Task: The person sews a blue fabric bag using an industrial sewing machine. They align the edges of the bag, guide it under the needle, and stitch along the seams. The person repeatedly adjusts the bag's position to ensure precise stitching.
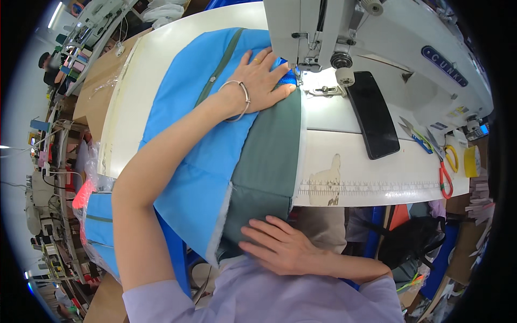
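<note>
A blue fabric panel (186, 70) with a dark green zipper strip (221, 67) spreads over the white sewing table, joined to a grey-green fabric panel (269, 145). My left hand (261, 81) lies spread on the cloth just left of the needle area, a bracelet round its wrist. The sewing machine (315, 32) stands over the cloth's far right corner, its presser foot (299, 78) close to my left thumb and forefinger. Close to my body, my right hand (280, 247) rests with fingers stretched on the lower end of the grey-green panel, which hangs past the table's front edge.
Right of the needle lies a black phone (372, 116). Scissors with red handles (445, 180), snips (420, 137) and a yellow tape roll (472, 161) sit at the table's right. A ruler strip (371, 188) runs along the front edge. Blue fabric pieces in plastic (99, 231) are at the left.
</note>
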{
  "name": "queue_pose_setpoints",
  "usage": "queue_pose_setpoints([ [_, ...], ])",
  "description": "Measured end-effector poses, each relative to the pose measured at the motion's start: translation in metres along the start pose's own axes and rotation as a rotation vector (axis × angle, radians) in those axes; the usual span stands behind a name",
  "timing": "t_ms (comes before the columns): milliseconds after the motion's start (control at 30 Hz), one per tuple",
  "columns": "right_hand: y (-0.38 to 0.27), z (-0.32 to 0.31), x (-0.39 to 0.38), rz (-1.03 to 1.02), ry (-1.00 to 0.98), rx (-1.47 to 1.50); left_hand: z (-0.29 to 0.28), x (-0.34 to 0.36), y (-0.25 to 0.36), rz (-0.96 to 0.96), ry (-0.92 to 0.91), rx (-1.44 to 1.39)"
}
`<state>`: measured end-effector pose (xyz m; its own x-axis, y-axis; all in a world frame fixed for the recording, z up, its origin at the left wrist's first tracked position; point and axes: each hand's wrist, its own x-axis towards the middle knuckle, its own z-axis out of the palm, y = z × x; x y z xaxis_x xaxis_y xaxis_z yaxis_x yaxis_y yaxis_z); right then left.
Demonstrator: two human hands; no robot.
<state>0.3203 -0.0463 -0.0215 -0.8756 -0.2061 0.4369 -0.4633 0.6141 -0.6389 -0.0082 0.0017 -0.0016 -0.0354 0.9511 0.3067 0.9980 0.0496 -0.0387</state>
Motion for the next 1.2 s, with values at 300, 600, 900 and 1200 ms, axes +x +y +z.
queue_pose_setpoints([
  [300, 0.017, 0.027, -0.056, 0.659, 0.596, 0.483, -0.028, -0.031, -0.008, 0.133, 0.104, -0.132],
  [600, 0.001, 0.021, -0.021, 0.836, 0.25, 0.909, -0.049, -0.022, 0.06, 0.491, 0.098, -0.1],
  [900, -0.027, 0.011, -0.007, 0.561, 0.465, 0.63, -0.049, 0.011, 0.042, 0.566, 0.004, -0.031],
  [1200, -0.021, 0.001, -0.012, 0.464, 0.422, 0.525, -0.063, -0.012, 0.066, 0.544, -0.237, -0.303],
])
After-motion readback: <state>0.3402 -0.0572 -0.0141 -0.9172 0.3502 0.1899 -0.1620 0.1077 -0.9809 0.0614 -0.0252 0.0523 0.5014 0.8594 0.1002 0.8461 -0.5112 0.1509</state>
